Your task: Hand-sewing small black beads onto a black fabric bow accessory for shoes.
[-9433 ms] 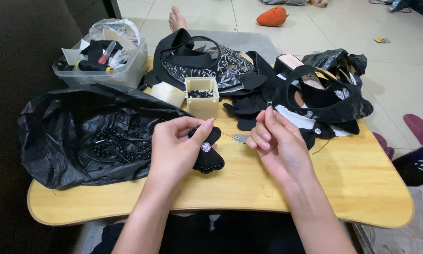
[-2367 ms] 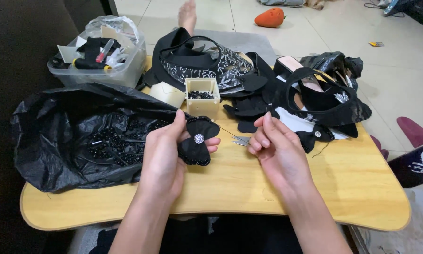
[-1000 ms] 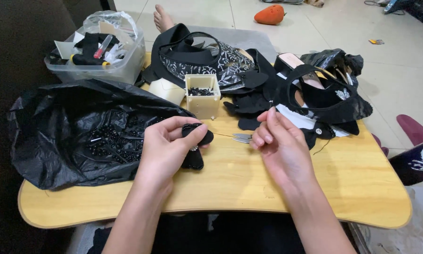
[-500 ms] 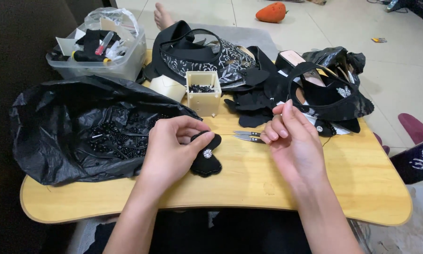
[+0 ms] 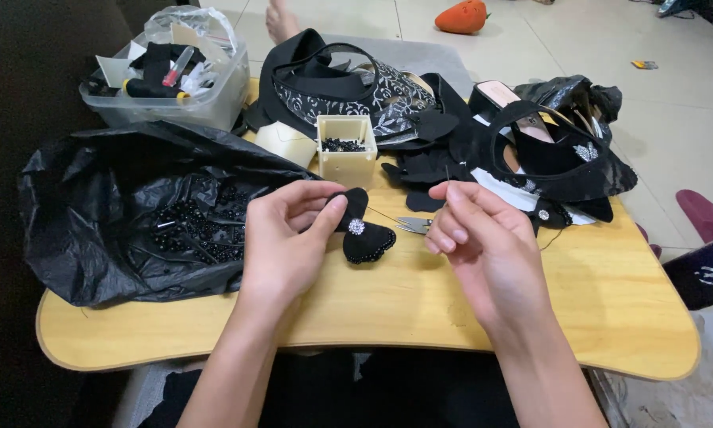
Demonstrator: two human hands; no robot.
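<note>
My left hand [image 5: 289, 238] pinches a small black fabric bow [image 5: 363, 233] with a sparkly silver bead cluster at its centre, holding it just above the wooden table [image 5: 610, 317]. My right hand [image 5: 479, 242] grips a thin needle [image 5: 448, 176] between thumb and forefinger, its tip pointing up. A dark thread runs from the bow toward the right hand. Small thread snips [image 5: 410, 226] lie on the table between the two hands.
A black plastic bag [image 5: 119, 230] holding black beads lies at the left. A small cream box of beads [image 5: 345, 149] stands behind the bow. A clear plastic bin [image 5: 170, 79] sits far left. Black fabric and shoe parts [image 5: 547, 158] are piled at the back right.
My right hand has drawn the needle up and away from the bow, pulling the thread out. The left hand has turned the bow so its silver centre faces up.
</note>
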